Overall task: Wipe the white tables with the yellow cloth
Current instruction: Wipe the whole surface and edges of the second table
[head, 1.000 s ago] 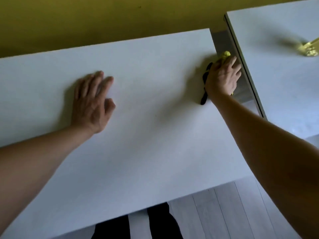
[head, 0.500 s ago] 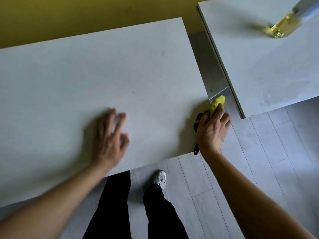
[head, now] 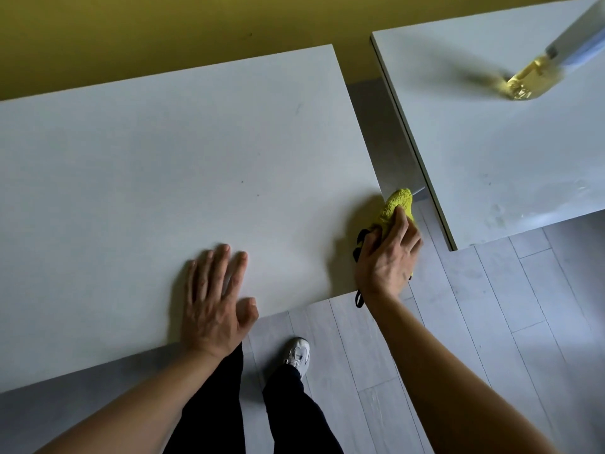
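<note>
- Head view, right hand: palm down, fingers curled over the yellow cloth, pressing it onto the near right corner of the large white table, at about 3 o'clock in the frame.
- Yellow cloth: bunched, its far tip sticking out past the fingertips and over the table's right edge; a black trim or loop hangs below the wrist at the table's front edge.
- Left hand: flat on the same table near its front edge, at about 6 o'clock, fingers spread, thumb out to the side, holding nothing.
- Large white table: top bare apart from both hands and the cloth; a few faint specks show on the surface.
- Second white table: at 2 o'clock, separated from the first by a narrow gap.
- Blurred bottle with yellowish liquid: lies on the second table toward 1 o'clock; detail cannot be made out.
- Below: grey plank floor, dark trousers, one white shoe.
- Beyond the tables, at 12 o'clock: yellow wall.
</note>
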